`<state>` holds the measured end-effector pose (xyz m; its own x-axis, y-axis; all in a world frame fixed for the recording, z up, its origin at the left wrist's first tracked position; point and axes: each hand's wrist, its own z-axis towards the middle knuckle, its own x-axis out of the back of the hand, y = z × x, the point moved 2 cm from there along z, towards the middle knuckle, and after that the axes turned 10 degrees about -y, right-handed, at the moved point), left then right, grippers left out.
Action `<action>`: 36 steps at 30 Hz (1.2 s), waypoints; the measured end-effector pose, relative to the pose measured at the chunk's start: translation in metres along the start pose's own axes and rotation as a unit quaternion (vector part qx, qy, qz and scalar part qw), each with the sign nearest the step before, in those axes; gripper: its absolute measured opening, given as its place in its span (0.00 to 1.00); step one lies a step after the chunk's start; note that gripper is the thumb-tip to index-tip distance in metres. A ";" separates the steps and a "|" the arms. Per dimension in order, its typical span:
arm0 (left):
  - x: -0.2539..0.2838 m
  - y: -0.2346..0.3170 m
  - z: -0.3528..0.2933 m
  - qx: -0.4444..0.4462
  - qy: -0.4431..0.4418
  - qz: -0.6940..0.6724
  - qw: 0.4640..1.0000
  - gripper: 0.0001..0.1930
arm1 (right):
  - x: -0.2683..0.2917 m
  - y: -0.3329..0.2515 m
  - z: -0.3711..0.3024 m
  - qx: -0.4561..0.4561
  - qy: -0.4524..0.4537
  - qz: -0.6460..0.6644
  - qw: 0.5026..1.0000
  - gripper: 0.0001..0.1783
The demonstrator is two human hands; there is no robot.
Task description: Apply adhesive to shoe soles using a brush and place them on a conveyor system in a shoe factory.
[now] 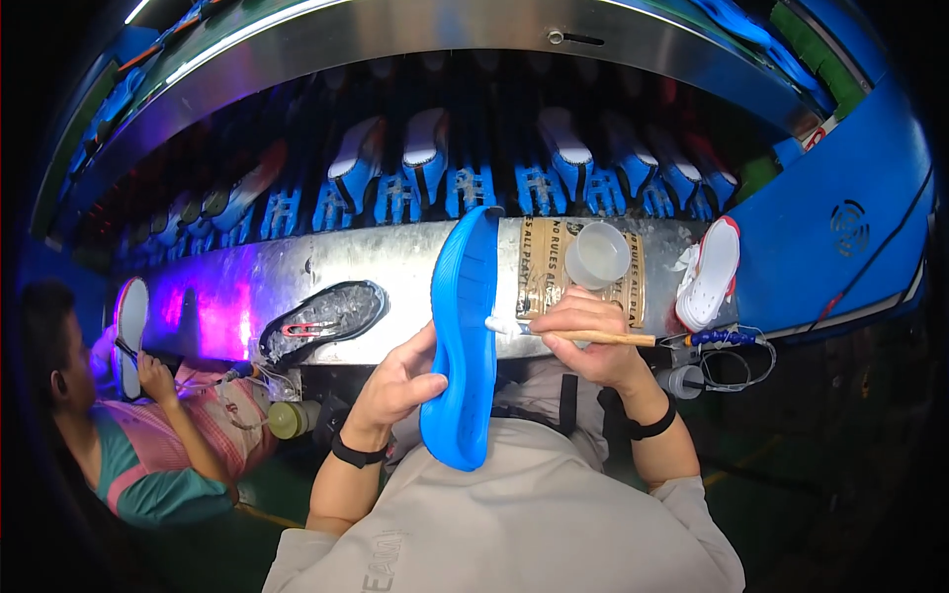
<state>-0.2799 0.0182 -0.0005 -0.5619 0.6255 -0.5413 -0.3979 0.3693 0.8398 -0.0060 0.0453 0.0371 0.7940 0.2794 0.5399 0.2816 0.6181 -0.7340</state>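
Observation:
My left hand (400, 383) grips a blue shoe sole (461, 346) by its outer side, near the heel end. The sole stands tilted, its ribbed sidewall toward the left and its hollow inner face toward the right. In my right hand (590, 336) is a brush (613, 338) with a wooden handle, pinched between thumb and fingers. Its white bristles (502, 324) are at the inner edge of the sole. Just beyond my right hand, a translucent plastic cup (597, 255) stands on a piece of printed brown cardboard (539, 265).
A metal bench (415, 247) runs across, bearing a black shoe-shaped piece (324, 321) and a white-and-red shoe upper (710, 275). Behind it, shoe uppers (427, 143) sit on blue holders. At left, a co-worker (148, 435) holds a sole (131, 331). A blue coiled hose (722, 338) hangs at right.

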 end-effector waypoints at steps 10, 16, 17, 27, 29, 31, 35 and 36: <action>-0.002 0.006 0.000 -0.015 0.027 0.016 0.999 0.47 | -0.003 -0.023 -0.007 0.026 -0.045 0.022 0.998 0.06; -0.002 0.006 0.001 -0.016 0.029 0.008 0.999 0.48 | -0.004 -0.034 -0.010 0.033 -0.054 0.009 0.998 0.06; -0.001 0.006 0.001 -0.015 0.029 0.008 0.999 0.48 | -0.004 -0.034 -0.010 0.034 -0.054 0.012 0.998 0.06; 0.008 0.009 0.000 -0.026 0.054 -0.005 0.998 0.44 | 0.003 -0.032 -0.019 0.027 0.037 0.148 0.988 0.08; 0.016 0.006 -0.004 -0.027 0.064 -0.005 0.998 0.42 | -0.002 -0.021 -0.032 -0.014 0.134 0.172 0.976 0.08; 0.013 0.011 -0.004 -0.030 0.069 -0.006 0.997 0.39 | -0.012 -0.009 -0.046 -0.101 0.210 0.176 0.956 0.09; 0.008 0.062 0.019 -0.037 0.029 0.066 0.997 0.36 | -0.037 0.015 -0.065 -0.181 0.288 0.210 0.917 0.11; 0.005 0.083 0.025 -0.029 0.033 0.101 0.994 0.37 | -0.043 0.019 -0.069 -0.189 0.292 0.213 0.913 0.11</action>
<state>-0.2979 0.0691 0.0677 -0.6808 0.6352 -0.3647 -0.3118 0.1992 0.9290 0.0028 -0.0057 -0.0287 0.9957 -0.0721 -0.0588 -0.0420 0.2155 -0.9756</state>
